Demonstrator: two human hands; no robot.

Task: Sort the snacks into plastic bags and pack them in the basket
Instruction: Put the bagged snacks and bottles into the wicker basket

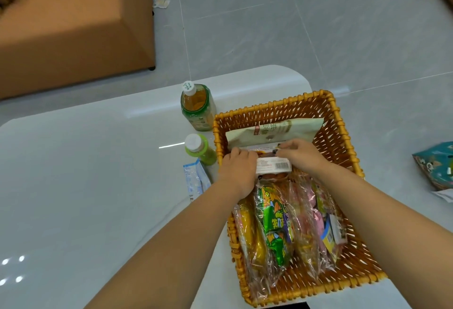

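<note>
Currently both hands sit mid-frame inside the woven orange-yellow wicker basket (343,132), which rests on the glossy white surface (85,174). Left hand (239,169) and right hand (302,155) each curl round an end of a clear-wrapped snack pack with a white barcode label (273,165), grip clamped on it from both sides. It is held just in front of a flat pale-green paper pouch (274,129) leaning on the far wall.

Handling guess: pack looks light, crinkly, slippery film, contents probably crushable, so hold by the ends, no squeezing the middle.

Lower in the basket, see-through plastic bags of snacks (277,225) lie side by side: yellow, green cartoon-print and pink wrappers, soft, shiny, wrinkled.

Left of the basket, centre frame: a tea bottle with green label and white cap (197,107), rigid; a small lime-green bottle with white cap (199,149); a blue-white sachet (195,181) lying flat. Right edge: a teal printed packet (436,164), not yet packed. Upper left: brown padded seat (73,26) on grey tile floor (269,26).
</note>
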